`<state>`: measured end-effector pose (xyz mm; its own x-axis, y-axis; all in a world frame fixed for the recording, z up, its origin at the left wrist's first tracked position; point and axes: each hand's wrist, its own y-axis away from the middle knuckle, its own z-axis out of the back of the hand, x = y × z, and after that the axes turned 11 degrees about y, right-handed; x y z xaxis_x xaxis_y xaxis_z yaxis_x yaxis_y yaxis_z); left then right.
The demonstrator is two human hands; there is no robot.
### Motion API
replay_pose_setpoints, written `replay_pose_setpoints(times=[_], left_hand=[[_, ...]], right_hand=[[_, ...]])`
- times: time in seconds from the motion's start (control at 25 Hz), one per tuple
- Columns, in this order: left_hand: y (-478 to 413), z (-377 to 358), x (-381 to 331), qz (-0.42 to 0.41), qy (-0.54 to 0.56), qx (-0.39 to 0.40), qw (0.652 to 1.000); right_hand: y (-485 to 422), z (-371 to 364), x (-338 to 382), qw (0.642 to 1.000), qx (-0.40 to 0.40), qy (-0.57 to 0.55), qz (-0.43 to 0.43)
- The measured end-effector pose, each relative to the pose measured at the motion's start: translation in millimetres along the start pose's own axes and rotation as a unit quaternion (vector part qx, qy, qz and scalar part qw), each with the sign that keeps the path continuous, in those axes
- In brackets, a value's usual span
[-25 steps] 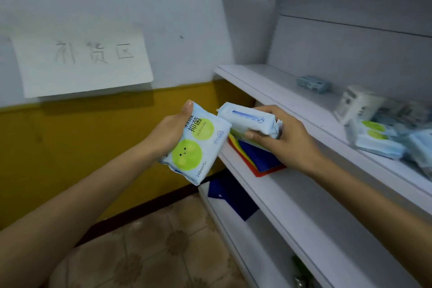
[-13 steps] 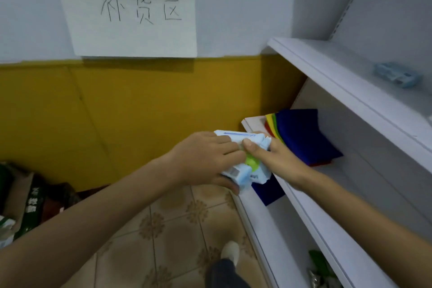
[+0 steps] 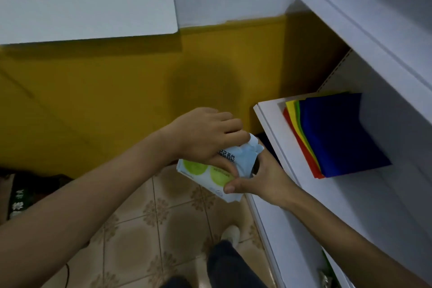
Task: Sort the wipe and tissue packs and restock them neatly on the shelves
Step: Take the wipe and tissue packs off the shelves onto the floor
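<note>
Your left hand [image 3: 205, 138] curls over a pale blue plastic wipe pack with green circles [image 3: 198, 169] and grips it from above. Your right hand [image 3: 264, 181] pinches the same pack at its lower end, thumb on top. The pack is held at the centre of the frame, just left of the white shelf board [image 3: 278, 154]. On that board, to the right, lies a stack of folded blue, green, yellow and red cloths [image 3: 339, 138]. The beige patterned floor tiles [image 3: 140, 229] lie below, and a white paper sign [image 3: 93, 7] fills the upper left.
</note>
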<state>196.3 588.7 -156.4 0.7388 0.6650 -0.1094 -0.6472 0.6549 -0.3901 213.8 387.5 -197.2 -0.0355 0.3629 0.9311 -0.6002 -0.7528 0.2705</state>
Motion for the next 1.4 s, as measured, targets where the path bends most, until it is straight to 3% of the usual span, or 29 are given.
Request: replay_pose_setpoints(times=[0.16, 0.24, 0.28, 0.32, 0.36, 0.44, 0.48, 0.52, 0.56, 0.64, 0.76, 0.88, 1.0, 1.08, 1.24, 1.4], left_hand=[[-15, -44, 47, 0.069, 0.034, -0.076, 0.994], [-10, -82, 65, 0.204, 0.082, -0.126, 0.967], [-6, -102, 71, 0.307, 0.153, -0.151, 0.927], [-3, -122, 78, 0.415, 0.257, -0.163, 0.857], [0, -138, 82, 0.511, 0.378, -0.157, 0.756], [6, -176, 91, 0.618, 0.593, -0.096, 0.507], [10, -197, 96, 0.637, 0.644, -0.071, 0.418], [19, -225, 105, 0.643, 0.665, -0.051, 0.376], [24, -248, 114, 0.645, 0.672, -0.040, 0.361], [47, -311, 129, 0.638, 0.672, -0.028, 0.374], [88, -414, 142, 0.641, 0.644, 0.005, 0.417], [120, -499, 138, 0.671, 0.613, 0.053, 0.414], [149, -585, 137, 0.692, 0.572, 0.069, 0.435], [162, -635, 141, 0.705, 0.559, 0.060, 0.432], [182, -736, 150, 0.722, 0.553, 0.028, 0.415], [191, -820, 161, 0.741, 0.540, -0.006, 0.399]], right_hand=[[-40, 9, -29, 0.992, -0.099, -0.079, -0.023], [-60, 6, -50, 0.970, -0.177, -0.148, -0.072], [-69, 5, -60, 0.951, -0.217, -0.194, -0.108], [-81, 4, -74, 0.927, -0.262, -0.229, -0.143], [-91, 3, -87, 0.909, -0.302, -0.237, -0.162], [-110, -4, -121, 0.909, -0.343, -0.156, -0.180], [-118, -7, -136, 0.917, -0.334, -0.095, -0.194], [-129, -12, -156, 0.929, -0.305, -0.046, -0.204], [-138, -17, -176, 0.937, -0.268, -0.037, -0.222], [-157, -25, -221, 0.933, -0.237, -0.091, -0.255], [-185, -31, -306, 0.884, -0.277, -0.226, -0.300], [-207, -44, -399, 0.865, -0.256, -0.278, -0.329], [-228, -61, -500, 0.844, -0.217, -0.342, -0.352], [-241, -71, -561, 0.836, -0.199, -0.336, -0.386], [-279, -72, -668, 0.773, -0.190, -0.403, -0.453], [-317, -70, -740, 0.785, -0.250, -0.299, -0.481]])
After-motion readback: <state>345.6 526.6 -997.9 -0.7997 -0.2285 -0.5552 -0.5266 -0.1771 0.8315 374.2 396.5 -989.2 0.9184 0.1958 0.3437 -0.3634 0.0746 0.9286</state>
